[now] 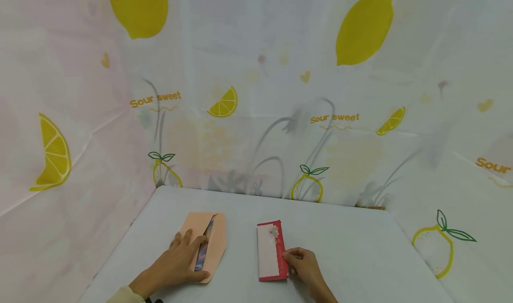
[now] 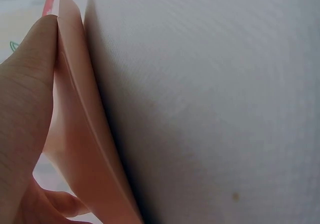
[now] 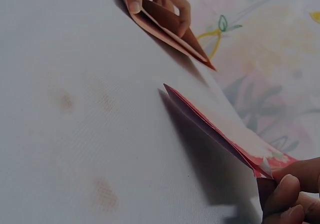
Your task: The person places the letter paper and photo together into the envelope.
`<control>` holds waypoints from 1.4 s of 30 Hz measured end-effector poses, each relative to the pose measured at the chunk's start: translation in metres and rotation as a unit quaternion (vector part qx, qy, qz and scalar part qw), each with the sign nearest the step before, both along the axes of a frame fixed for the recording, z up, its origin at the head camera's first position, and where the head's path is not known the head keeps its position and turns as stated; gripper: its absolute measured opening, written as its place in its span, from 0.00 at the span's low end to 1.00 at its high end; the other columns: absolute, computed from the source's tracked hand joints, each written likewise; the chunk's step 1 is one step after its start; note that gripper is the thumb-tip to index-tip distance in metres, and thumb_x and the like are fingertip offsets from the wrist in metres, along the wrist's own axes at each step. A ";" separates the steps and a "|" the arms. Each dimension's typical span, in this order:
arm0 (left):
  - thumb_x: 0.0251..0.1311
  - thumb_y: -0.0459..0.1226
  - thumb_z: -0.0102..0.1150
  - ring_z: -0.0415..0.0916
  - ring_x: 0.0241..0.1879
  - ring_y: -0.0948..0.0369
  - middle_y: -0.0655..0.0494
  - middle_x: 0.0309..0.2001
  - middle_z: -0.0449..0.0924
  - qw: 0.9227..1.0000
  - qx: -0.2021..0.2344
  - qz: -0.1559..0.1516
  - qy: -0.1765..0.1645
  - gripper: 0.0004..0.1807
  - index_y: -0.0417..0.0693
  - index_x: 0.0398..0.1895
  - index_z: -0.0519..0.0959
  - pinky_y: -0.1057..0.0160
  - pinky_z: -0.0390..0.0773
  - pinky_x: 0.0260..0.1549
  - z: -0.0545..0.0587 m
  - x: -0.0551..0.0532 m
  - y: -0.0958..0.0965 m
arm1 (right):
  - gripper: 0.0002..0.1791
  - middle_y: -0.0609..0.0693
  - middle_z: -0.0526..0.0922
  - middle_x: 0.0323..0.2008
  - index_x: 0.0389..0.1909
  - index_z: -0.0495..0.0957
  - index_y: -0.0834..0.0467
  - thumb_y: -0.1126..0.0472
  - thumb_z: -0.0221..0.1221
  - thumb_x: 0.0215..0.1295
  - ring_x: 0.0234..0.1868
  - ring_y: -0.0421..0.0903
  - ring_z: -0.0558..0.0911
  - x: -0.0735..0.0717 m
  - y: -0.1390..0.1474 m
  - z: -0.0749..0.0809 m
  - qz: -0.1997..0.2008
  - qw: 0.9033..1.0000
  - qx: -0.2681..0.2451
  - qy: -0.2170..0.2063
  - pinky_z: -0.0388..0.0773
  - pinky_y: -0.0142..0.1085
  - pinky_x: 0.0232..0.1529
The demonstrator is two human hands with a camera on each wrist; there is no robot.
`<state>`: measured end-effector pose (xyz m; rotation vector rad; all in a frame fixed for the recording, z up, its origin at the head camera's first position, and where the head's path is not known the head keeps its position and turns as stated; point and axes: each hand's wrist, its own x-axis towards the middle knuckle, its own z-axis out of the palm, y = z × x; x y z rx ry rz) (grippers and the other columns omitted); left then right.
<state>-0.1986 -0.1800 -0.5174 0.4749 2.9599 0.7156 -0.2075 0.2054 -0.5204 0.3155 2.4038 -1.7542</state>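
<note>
A peach envelope [image 1: 217, 245] lies on the left of the white table, its flap side up. In its opening shows a picture card [image 1: 201, 255] with blue and purple printing. My left hand [image 1: 180, 258] spans the envelope, thumb at the near edge and fingers over the far part; the left wrist view shows the thumb [image 2: 30, 69] against the edge of the paper. To the right is a folded card [image 1: 267, 252], pale pink with a red border and a small flower. My right hand [image 1: 305, 267] pinches its right edge between thumb and fingers, and the card stands tilted off the tabletop in the right wrist view.
The white tabletop [image 1: 344, 236] carries both paper items, with faint brownish marks [image 3: 105, 194] on its cloth. A lemon-printed curtain [image 1: 256, 138] rises behind the table and along both sides.
</note>
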 end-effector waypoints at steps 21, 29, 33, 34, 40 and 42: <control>0.43 0.73 0.70 0.47 0.68 0.16 0.23 0.74 0.52 1.000 0.002 -0.002 -0.005 0.54 0.60 0.72 0.69 0.20 0.70 0.40 -0.001 0.001 -0.001 | 0.17 0.49 0.82 0.26 0.46 0.81 0.65 0.55 0.69 0.68 0.20 0.40 0.76 0.000 -0.036 -0.004 0.023 0.999 -0.038 0.001 0.73 0.30 0.25; 0.42 0.74 0.69 0.46 0.69 0.17 0.24 0.75 0.52 1.000 -0.003 0.004 -0.009 0.56 0.57 0.72 0.68 0.19 0.68 0.44 0.001 0.000 0.001 | 0.16 0.51 0.83 0.27 0.45 0.81 0.64 0.55 0.69 0.68 0.19 0.40 0.76 0.000 -0.053 0.000 0.037 0.998 -0.056 0.011 0.73 0.30 0.24; 0.40 0.76 0.68 0.46 0.68 0.16 0.22 0.74 0.52 1.000 0.001 0.000 -0.004 0.58 0.56 0.72 0.69 0.19 0.67 0.45 -0.001 0.001 0.001 | 0.15 0.50 0.83 0.27 0.44 0.82 0.64 0.56 0.69 0.68 0.18 0.40 0.76 0.000 -0.060 0.000 0.039 0.997 -0.061 0.009 0.73 0.29 0.23; 0.40 0.76 0.68 0.46 0.68 0.16 0.22 0.74 0.52 1.000 0.002 0.000 -0.003 0.58 0.56 0.72 0.69 0.19 0.68 0.45 -0.001 0.002 0.001 | 0.14 0.51 0.83 0.27 0.44 0.82 0.64 0.57 0.69 0.68 0.18 0.40 0.77 0.000 -0.061 0.000 0.040 0.997 -0.062 0.011 0.73 0.29 0.23; 0.38 0.76 0.69 0.47 0.69 0.17 0.23 0.75 0.53 1.000 -0.005 0.007 0.002 0.58 0.57 0.71 0.69 0.20 0.68 0.45 -0.002 0.000 0.002 | 0.14 0.51 0.84 0.28 0.44 0.82 0.64 0.57 0.69 0.68 0.18 0.41 0.78 -0.002 -0.072 0.003 0.045 0.997 -0.067 0.015 0.75 0.29 0.24; 0.38 0.77 0.69 0.47 0.69 0.17 0.24 0.75 0.53 1.000 -0.007 0.008 0.002 0.58 0.57 0.71 0.69 0.19 0.68 0.44 -0.002 0.000 0.002 | 0.14 0.51 0.84 0.28 0.45 0.82 0.64 0.57 0.69 0.68 0.18 0.41 0.78 -0.002 -0.075 0.004 0.047 0.996 -0.068 0.017 0.75 0.29 0.24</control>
